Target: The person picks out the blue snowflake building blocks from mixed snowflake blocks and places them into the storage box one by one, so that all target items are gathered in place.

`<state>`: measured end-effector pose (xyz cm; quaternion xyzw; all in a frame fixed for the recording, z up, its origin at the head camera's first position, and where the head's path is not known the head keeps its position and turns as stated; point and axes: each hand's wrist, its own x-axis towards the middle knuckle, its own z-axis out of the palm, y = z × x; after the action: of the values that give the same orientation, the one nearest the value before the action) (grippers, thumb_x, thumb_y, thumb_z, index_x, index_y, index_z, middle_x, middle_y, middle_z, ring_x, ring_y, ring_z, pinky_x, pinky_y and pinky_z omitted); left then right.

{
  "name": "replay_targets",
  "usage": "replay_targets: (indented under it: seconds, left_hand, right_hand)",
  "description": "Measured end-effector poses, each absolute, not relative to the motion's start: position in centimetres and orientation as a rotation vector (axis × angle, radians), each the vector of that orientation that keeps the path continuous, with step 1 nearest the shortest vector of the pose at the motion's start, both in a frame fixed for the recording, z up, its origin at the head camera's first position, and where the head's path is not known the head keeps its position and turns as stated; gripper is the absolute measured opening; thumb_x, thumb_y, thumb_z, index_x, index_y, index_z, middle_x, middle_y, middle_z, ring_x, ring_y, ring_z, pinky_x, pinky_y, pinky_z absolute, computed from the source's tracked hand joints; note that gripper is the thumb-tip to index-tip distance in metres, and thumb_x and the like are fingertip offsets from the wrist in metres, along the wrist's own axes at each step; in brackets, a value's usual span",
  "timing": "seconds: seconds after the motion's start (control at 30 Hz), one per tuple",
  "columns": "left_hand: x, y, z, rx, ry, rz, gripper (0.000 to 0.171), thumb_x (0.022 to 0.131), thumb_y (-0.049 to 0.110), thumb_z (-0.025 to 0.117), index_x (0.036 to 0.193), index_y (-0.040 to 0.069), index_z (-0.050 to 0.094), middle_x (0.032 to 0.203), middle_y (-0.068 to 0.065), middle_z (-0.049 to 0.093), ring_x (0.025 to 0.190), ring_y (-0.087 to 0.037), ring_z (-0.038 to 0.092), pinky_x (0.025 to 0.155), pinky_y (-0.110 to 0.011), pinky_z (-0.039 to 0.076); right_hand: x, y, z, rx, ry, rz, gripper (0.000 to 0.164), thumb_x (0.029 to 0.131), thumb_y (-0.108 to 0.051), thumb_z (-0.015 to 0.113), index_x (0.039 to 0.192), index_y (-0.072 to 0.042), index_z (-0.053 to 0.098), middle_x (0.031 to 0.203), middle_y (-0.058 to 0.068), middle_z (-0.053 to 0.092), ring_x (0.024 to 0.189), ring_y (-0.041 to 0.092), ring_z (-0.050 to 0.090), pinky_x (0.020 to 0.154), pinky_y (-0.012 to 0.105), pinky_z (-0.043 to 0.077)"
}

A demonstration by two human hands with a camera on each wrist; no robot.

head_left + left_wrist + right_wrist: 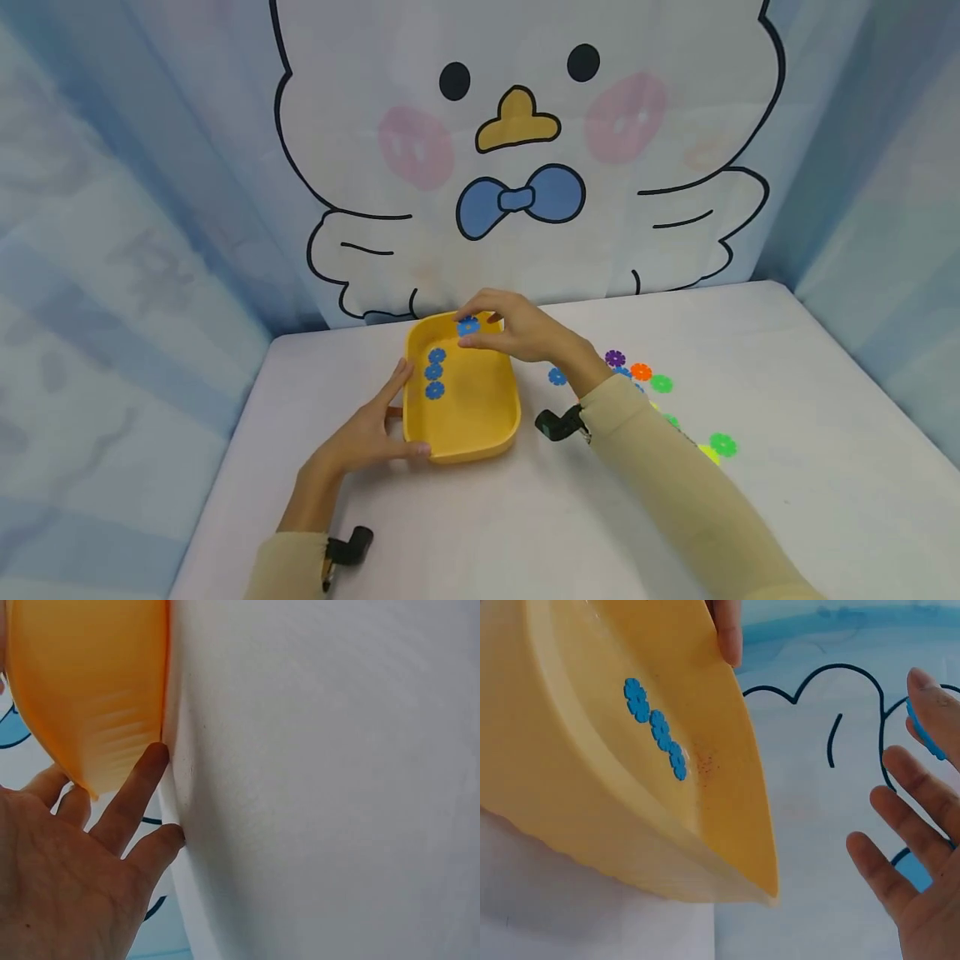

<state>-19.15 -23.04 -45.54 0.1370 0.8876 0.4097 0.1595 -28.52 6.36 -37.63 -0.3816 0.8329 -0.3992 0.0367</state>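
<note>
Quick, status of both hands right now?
Left hand: holding the yellow tray at its edge.
Right hand: pinching a blue flower-shaped piece.

To the right of the right hand (519,327), its sleeve (675,483) partly covers the scattered flower-shaped pieces (662,383). The blue piece (923,733) is partly hidden behind that hand's thumb. Above the left hand (79,862), the yellow tray (90,682) is cut off by the left wrist view's top edge.
</note>
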Motion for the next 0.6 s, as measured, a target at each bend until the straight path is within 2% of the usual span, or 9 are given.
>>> replay_targets:
  seconds: [0.3,0.5,0.6]
  left_hand:
    - [-18.9,-23.2,-45.9,0.391,2.530,1.183,0.123,0.076,0.050,0.089,0.165,0.039,0.004,0.173,0.013,-0.002,0.132,-0.025,0.056,0.112,-0.053,0.046]
    - [-18.9,-23.4,-45.8,0.409,2.532,1.187,0.124,0.077,0.047,0.089,0.166,0.036,0.003,0.173,0.012,-0.002,0.133,-0.027,0.056,0.113,-0.052,0.045]
    - [-18.9,-23.5,-45.7,0.429,2.538,1.194,0.124,0.078,0.044,0.089,0.166,0.035,0.002,0.173,0.010,0.002,0.132,-0.026,0.057,0.113,-0.053,0.045]
  right_hand:
    - [-28.8,4.5,-38.3,-1.150,2.535,-1.225,0.038,0.096,-0.033,0.075,0.129,-0.015,0.069,0.128,-0.001,0.066,0.116,0.017,0.058,0.108,0.044,0.050]
    - [-29.1,3.6,-38.5,-1.181,2.509,-1.224,0.038,0.096,-0.031,0.075,0.129,-0.013,0.068,0.124,0.000,0.066,0.111,0.018,0.059,0.106,0.047,0.052]
    - [-29.3,3.0,-38.7,-1.194,2.486,-1.202,0.040,0.096,-0.031,0.075,0.130,-0.010,0.068,0.126,0.001,0.065,0.113,0.018,0.059,0.105,0.049,0.052]
